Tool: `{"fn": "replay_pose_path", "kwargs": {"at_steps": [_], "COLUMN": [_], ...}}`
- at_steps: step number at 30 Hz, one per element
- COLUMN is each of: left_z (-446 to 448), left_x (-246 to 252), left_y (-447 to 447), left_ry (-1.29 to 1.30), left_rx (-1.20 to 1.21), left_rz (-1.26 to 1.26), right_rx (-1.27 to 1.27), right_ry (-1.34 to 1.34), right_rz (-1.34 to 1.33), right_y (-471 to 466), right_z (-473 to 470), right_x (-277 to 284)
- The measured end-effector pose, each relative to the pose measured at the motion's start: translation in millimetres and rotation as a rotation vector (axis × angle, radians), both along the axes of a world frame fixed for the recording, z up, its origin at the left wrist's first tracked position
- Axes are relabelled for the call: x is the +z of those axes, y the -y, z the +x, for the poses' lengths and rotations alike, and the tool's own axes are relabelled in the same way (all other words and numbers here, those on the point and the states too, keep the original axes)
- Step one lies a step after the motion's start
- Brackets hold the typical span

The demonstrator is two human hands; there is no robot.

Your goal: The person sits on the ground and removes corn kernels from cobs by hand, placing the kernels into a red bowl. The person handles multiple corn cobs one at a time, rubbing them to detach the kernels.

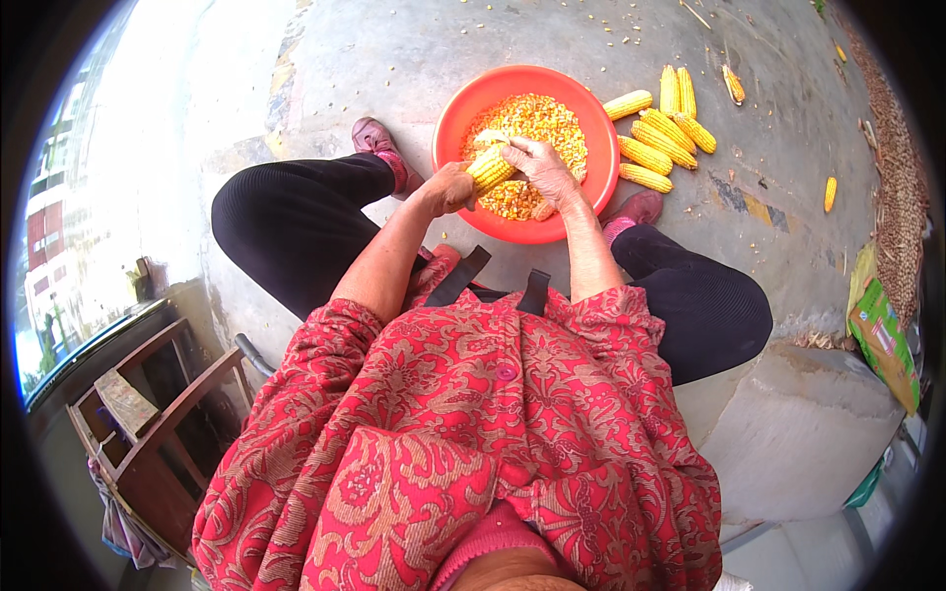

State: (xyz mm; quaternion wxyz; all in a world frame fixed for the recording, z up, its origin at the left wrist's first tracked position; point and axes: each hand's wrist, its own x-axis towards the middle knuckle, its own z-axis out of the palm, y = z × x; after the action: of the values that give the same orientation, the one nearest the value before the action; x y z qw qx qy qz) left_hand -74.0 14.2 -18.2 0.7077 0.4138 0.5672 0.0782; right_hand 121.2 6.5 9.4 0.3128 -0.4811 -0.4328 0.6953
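Note:
Over a red plastic basin (604,148), my left hand (451,189) grips a yellow ear of corn (490,170) by its lower end. My right hand (543,170) is at the upper right of the same ear, its thumb and fingers against it. A pale piece, perhaps husk or cob, shows at the ear's upper end. Loose corn kernels (539,118) cover the bottom of the basin, which stands on the floor between my feet. Whether some kernels touch my right fingers is hidden.
Several husked ears of corn (664,133) lie on the concrete floor right of the basin. Farther right are a lone ear (830,194) and a green and brown bag (883,336). Scattered kernels dot the floor. A wooden frame (177,399) stands at lower left.

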Motion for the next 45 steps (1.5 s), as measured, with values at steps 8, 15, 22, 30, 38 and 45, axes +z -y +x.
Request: {"fn": "replay_pose_path", "kwargs": {"at_steps": [8,15,22,30,38,45], "left_z": [12,17,16,34,48,52], "left_x": [12,-15,-22,-3,29,45], "left_y": [5,15,12,22,30,42], "left_ry": [-0.016,-0.239,-0.446,-0.708,-0.682,-0.577], "left_rx": [0.129,0.01,-0.198,-0.257,-0.253,-0.409], "left_rz": [-0.162,0.094,0.151,0.268,0.24,0.401], "right_rx": [-0.173,-0.226,-0.487,-0.505,-0.667,-0.767], "right_ry": [0.267,0.421,-0.35,-0.214,-0.325,-0.361], "right_rz": [0.184,0.244,-0.116,-0.047,-0.2,-0.31], "right_y": [1,5,8,7,5,21], "right_z": [-14,-13,-17,-25,-21,1], "right_x": [-10,-26,-52,-52,-49,-54]}}
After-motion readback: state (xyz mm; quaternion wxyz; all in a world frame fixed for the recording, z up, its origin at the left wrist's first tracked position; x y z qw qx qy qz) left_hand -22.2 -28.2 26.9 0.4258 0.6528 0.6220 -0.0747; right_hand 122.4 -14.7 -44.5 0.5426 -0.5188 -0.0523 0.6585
